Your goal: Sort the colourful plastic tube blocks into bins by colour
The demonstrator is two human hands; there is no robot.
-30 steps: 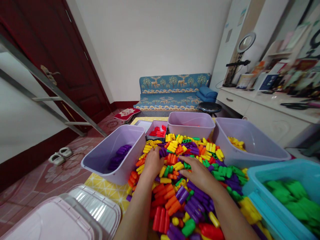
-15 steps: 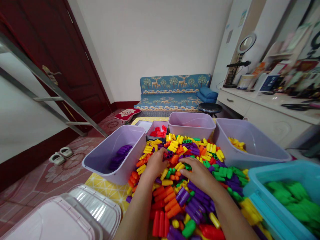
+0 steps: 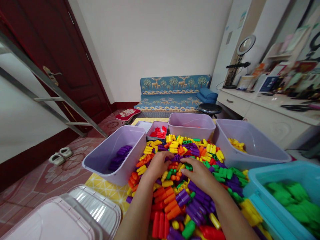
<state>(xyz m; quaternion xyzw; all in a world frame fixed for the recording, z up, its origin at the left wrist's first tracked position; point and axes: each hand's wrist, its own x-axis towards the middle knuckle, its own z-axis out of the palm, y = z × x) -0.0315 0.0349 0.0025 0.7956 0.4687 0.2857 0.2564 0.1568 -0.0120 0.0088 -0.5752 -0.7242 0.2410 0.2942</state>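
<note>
A heap of plastic connector pieces (image 3: 165, 196) in purple, yellow, orange, red and green covers the table, many of them tube-shaped and joined in rows. Over its middle, my left hand (image 3: 158, 165) curves its fingers, with a purple connector piece (image 3: 177, 157) at the fingertips. Facing it from the right, my right hand (image 3: 197, 170) has its fingers stretched and its thumb apart, the fingertips close to that same piece. Whether the right fingertips touch it, I cannot tell. Orange and green pieces lie under both palms.
A lilac bin (image 3: 113, 131) at left holds purple pieces; a small box (image 3: 157, 124) holds red ones. Lilac bins stand at the back (image 3: 191, 126) and right (image 3: 250, 156), the latter with yellow pieces. A turquoise bin (image 3: 257, 176) contains green ones. Lids (image 3: 97, 206) lie front left.
My left hand has shifted slightly right and down, its fingertips nearer my right hand. A purple piece now shows between the hands, where an orange-red one was. My right hand has barely moved.
</note>
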